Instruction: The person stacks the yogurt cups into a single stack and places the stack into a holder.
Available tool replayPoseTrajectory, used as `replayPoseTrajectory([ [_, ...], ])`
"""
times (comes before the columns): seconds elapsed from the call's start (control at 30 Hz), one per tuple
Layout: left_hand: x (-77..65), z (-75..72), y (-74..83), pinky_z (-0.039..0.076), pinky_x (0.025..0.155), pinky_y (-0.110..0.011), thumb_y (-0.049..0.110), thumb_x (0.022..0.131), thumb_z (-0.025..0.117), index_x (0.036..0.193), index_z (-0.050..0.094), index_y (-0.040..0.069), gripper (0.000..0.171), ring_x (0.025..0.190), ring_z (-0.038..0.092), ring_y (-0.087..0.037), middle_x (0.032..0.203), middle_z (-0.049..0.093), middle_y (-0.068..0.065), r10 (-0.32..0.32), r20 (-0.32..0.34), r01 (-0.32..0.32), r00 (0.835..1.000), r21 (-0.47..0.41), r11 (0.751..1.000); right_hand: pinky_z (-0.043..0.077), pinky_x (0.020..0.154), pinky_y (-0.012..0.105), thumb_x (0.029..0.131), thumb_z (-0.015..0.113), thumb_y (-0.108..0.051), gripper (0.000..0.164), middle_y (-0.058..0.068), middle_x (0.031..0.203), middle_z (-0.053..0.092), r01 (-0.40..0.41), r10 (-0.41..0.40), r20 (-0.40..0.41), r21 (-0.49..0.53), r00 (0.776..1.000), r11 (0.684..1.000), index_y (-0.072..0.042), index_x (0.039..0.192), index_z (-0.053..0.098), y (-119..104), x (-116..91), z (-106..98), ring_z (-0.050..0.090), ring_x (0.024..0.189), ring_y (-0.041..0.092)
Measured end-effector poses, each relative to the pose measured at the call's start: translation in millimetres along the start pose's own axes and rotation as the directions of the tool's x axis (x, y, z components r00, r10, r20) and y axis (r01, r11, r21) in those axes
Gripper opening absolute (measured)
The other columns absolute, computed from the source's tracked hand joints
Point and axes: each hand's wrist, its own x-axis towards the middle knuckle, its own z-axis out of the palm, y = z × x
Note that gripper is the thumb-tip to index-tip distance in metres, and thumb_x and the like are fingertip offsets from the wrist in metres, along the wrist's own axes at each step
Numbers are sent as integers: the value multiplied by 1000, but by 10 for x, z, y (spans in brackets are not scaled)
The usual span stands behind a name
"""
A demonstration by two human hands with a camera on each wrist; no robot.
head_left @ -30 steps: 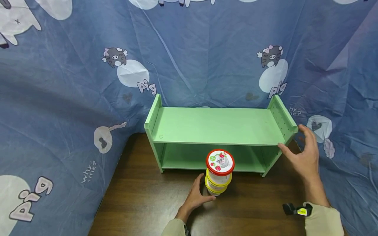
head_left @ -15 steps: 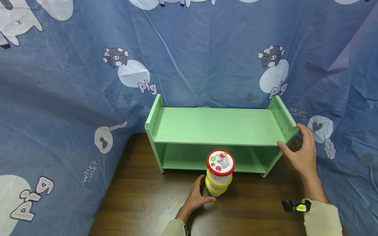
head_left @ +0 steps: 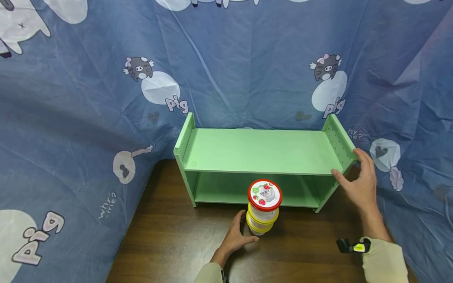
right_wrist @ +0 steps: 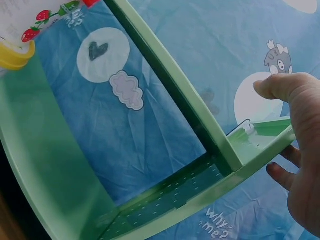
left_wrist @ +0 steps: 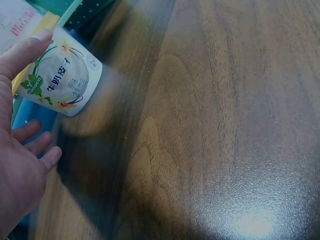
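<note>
A stack of plastic tubs point(head_left: 263, 214) stands on the wooden table in front of the green shelf point(head_left: 255, 151). Its top tub has a red-rimmed lid printed with strawberries; yellow rims show below. My left hand point(head_left: 231, 237) is at the lower left of the stack, thumb and fingers spread apart. In the left wrist view the thumb overlaps the yellow rim of a white tub point(left_wrist: 62, 80), with the other fingers loose below. My right hand point(head_left: 362, 186) is at the shelf's right side panel point(head_left: 339, 143). In the right wrist view its thumb stands away from the panel, while lower fingers are partly hidden behind its edge.
The shelf has an upper board and a lower board point(head_left: 226, 194) between two raised sides. Blue pig-print cloth point(head_left: 247, 78) hangs behind and on both sides. Brown wooden tabletop point(head_left: 170, 243) lies in front, with glare on it in the left wrist view.
My right hand and forearm have shifted slightly to the left along the shelf's right side. The left hand, the tub stack and the shelf look the same.
</note>
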Motion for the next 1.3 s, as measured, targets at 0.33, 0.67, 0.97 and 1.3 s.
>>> replayPoseTrajectory([
  [0.33,-10,0,-7,35,116,-58,26,70,90,154,28,0,109,141,44,-38,153,42,-21,-4,-3,4,1000,11,1000,32,115,44,78,78,-14,84,21,155,39,-105,105,14,3,994,994,-10,152,38,-10,6,47,39,140,40],
  [0.67,-10,15,-6,35,116,-57,26,69,90,154,29,1,107,141,44,-37,153,43,-21,-4,-6,4,1000,24,1000,38,112,26,82,77,-12,88,15,158,36,-174,173,28,26,984,984,-18,157,31,14,-12,95,37,143,30],
  [0.97,-12,32,-4,36,115,-58,24,70,90,154,28,1,107,140,44,-38,154,41,-21,-12,-7,12,1000,36,999,34,96,8,80,78,-8,92,13,159,38,-164,164,10,27,986,986,-23,157,30,53,-14,148,42,138,29],
  [1.3,-14,39,8,35,115,-60,23,71,90,155,28,2,106,142,42,-39,155,40,-20,-27,-5,27,1000,31,999,33,106,22,78,78,-6,95,18,158,38,-157,158,-11,44,987,987,-22,157,28,102,0,219,42,137,36],
])
